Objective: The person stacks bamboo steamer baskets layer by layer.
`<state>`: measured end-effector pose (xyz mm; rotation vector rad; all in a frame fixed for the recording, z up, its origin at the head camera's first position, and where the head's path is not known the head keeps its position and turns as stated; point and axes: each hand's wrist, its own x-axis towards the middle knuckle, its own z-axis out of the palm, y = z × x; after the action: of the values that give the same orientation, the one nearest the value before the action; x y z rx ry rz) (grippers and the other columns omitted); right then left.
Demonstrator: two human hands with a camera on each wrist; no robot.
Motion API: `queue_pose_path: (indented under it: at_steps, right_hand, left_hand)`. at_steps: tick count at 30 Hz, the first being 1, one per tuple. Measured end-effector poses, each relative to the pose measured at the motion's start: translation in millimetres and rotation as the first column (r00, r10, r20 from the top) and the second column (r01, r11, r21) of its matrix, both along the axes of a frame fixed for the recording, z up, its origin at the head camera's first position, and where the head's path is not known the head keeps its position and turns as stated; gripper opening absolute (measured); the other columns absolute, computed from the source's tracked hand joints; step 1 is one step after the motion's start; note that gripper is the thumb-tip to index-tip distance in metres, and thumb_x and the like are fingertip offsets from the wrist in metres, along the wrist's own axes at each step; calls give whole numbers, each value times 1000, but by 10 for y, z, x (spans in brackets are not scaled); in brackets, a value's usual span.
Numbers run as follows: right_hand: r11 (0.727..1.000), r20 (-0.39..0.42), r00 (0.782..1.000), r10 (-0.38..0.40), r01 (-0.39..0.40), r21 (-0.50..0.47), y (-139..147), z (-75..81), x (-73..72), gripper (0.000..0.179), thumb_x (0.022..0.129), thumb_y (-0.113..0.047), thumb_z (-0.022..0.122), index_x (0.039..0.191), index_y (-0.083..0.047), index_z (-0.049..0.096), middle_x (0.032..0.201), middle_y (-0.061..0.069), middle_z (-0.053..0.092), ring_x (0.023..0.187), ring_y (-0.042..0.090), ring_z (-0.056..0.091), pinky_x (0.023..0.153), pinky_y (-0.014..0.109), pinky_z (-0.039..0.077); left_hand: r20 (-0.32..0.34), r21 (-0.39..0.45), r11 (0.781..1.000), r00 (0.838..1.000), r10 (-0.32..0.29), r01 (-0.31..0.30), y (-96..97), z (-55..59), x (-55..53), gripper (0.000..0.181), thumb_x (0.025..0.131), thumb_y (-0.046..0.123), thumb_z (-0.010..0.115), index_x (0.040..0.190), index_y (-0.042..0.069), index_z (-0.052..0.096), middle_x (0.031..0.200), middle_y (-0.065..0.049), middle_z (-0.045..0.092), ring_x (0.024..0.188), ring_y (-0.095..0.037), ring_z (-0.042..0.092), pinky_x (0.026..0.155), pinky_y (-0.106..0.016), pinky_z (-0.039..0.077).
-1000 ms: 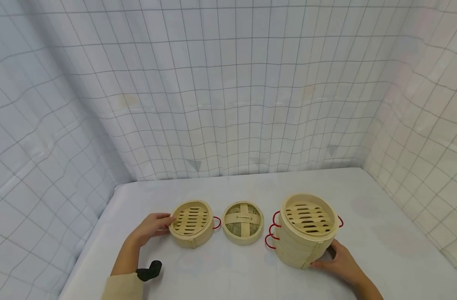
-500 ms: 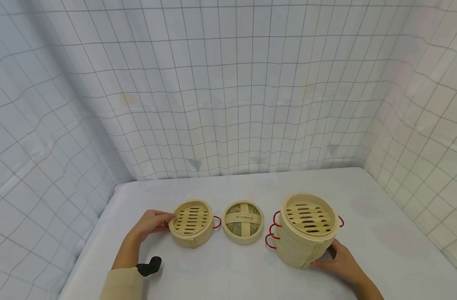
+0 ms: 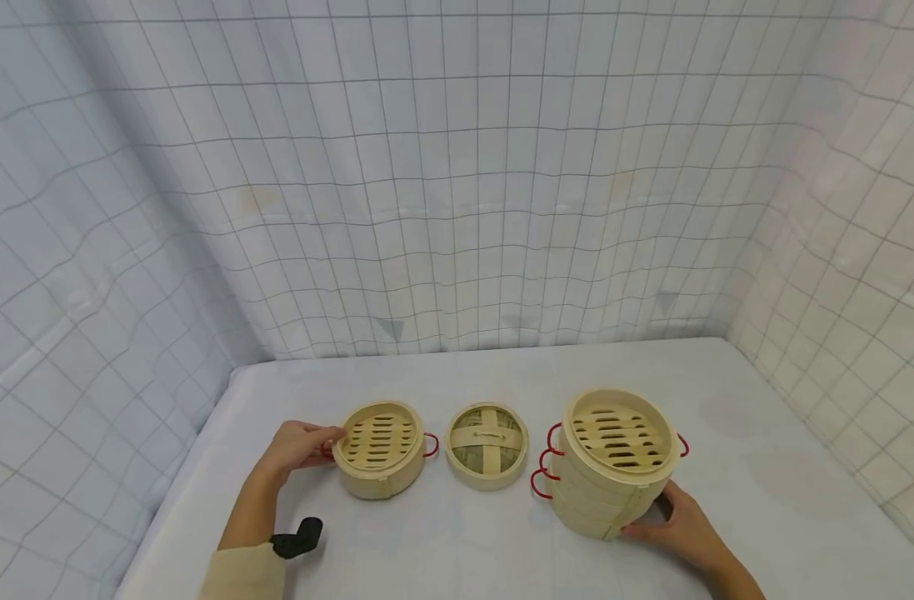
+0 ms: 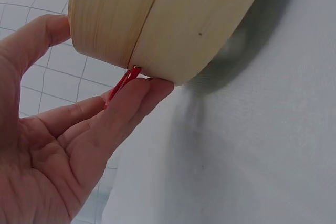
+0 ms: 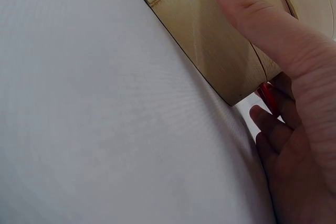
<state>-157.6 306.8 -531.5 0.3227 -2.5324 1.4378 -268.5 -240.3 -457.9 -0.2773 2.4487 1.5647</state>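
A single bamboo steamer basket (image 3: 379, 486) with a slotted base and red loop handles is at the left. My left hand (image 3: 295, 447) grips its left side, thumb at the rim. In the left wrist view the fingers (image 4: 126, 103) touch the lower edge beside the red handle (image 4: 124, 85). At the right stands a stack of bamboo steamer baskets (image 3: 599, 492). My right hand (image 3: 679, 527) holds it low on the near right side. Its thumb (image 5: 262, 17) presses the wall in the right wrist view, the other fingers reaching round near a red handle (image 5: 269, 98).
Between basket and stack lies a round woven bamboo lid (image 3: 487, 483) with crossed strips and a small top handle. A white cloth covers the table (image 3: 442, 550). Gridded white sheets (image 3: 471, 208) hang behind and at both sides.
The left steamer basket has shifted slightly left and toward me with my left hand on it. My right hand and the stack have stayed nearly in place.
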Motion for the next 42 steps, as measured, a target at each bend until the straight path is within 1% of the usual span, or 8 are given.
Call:
queue_pose_path:
  at_steps: [5, 11, 15, 19, 25, 33, 38, 42]
  right_hand:
    - [1000, -8, 1000, 5, -5, -11, 6, 2, 5, 78, 57, -14, 88, 126, -5, 51, 117, -13, 55, 110, -7, 42, 88, 7, 28]
    - [997, -34, 998, 52, -54, -56, -2, -4, -9, 77, 58, -10, 87, 125, -3, 51, 117, -10, 57, 109, -3, 46, 88, 8, 31]
    - [996, -53, 997, 59, -62, -57, 1, -8, -21, 78, 57, -10, 87, 125, -2, 51, 118, -11, 56, 110, -4, 45, 89, 8, 30]
    - [996, -51, 997, 58, -61, -60, 8, -4, -43, 79, 57, -10, 87, 127, -4, 50, 120, -12, 54, 112, -4, 43, 90, 8, 29]
    - [998, -43, 998, 43, -45, -46, 6, -19, -35, 81, 56, -11, 88, 126, -2, 49, 119, -16, 53, 112, -7, 42, 89, 7, 28]
    - [990, -69, 993, 98, -105, -98, -87, 67, -27, 80, 56, -1, 86, 127, 1, 48, 121, -14, 52, 113, -4, 43, 90, 9, 30]
    - [994, -54, 995, 82, -86, -69, -6, -69, -73, 83, 56, -5, 87, 128, -2, 48, 124, -14, 50, 116, -5, 40, 92, 8, 28]
    - [997, -52, 997, 57, -60, -46, 28, -73, -58, 81, 56, -10, 88, 127, -4, 50, 123, -12, 52, 115, -5, 41, 91, 8, 28]
  left_hand:
    - [-31, 3, 998, 998, 59, -59, 48, 142, 50, 46, 82, 34, 65, 92, -10, 60, 73, -7, 62, 65, -16, 64, 63, -27, 53]
    - [-96, -11, 995, 990, 102, -104, 183, 431, 104, 52, 85, 34, 62, 103, -14, 57, 75, -8, 64, 66, -17, 66, 65, -25, 53]
    - [-115, 4, 997, 990, 82, -82, 322, 628, 95, 52, 85, 35, 62, 104, -14, 57, 76, -8, 64, 68, -18, 66, 67, -27, 53]
    - [-132, 42, 997, 989, 64, -59, 500, 759, 49, 48, 85, 34, 62, 100, -12, 60, 74, -7, 64, 68, -18, 66, 67, -26, 53]
    - [-181, 94, 995, 983, 28, -11, 824, 869, -4, 44, 84, 29, 62, 98, -12, 62, 71, -10, 63, 66, -19, 67, 65, -26, 53]
    - [-232, 122, 991, 972, -29, 59, 1262, 1038, -59, 40, 84, 28, 61, 93, -11, 64, 67, -11, 64, 62, -20, 66, 63, -27, 53]
    - [-264, 130, 984, 961, -87, 124, 1523, 1142, -125, 38, 82, 28, 62, 86, -9, 66, 68, -13, 65, 61, -21, 66, 62, -29, 54]
    - [-281, 164, 971, 952, -124, 175, 1738, 1228, -188, 35, 81, 27, 63, 81, -8, 67, 67, -14, 65, 59, -22, 66, 61, -30, 54]
